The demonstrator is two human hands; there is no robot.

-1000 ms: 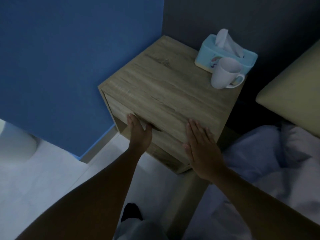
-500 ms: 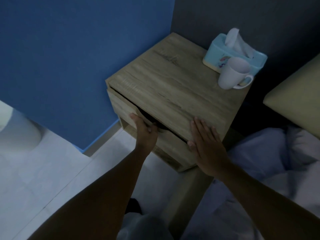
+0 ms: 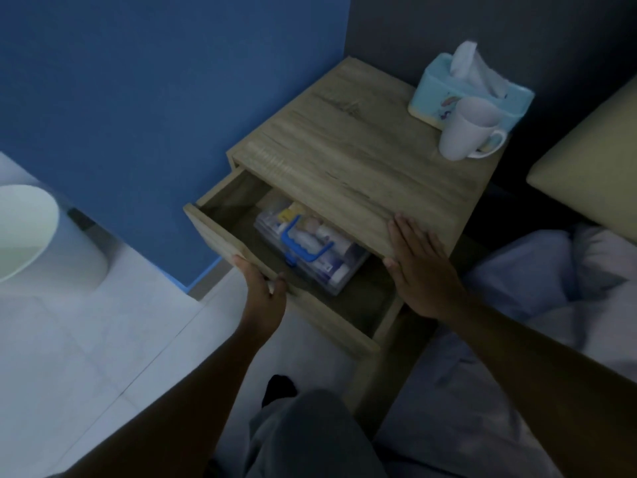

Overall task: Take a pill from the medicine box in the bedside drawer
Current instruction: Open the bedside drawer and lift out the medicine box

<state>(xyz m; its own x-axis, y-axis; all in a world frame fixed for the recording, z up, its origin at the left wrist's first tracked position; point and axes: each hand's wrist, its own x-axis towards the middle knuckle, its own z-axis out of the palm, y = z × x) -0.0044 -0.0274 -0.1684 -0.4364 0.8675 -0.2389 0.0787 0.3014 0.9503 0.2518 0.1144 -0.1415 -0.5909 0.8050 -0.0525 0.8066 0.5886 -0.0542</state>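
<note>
Medicine box (image 3: 312,251) lies in the open drawer (image 3: 220,232) at frame centre, long axis running upper left to lower right; my left hand (image 3: 263,291), fingers curled pinching the drawer front, sits nearer than my right hand (image 3: 422,267), spread flat on the counter (image 3: 362,160).

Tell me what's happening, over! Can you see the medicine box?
Left hand gripping the drawer front, drawer open. Right hand flat on the nightstand top. Medicine box in view inside, lid shut, partly under the top. Nothing blocking it.
</note>
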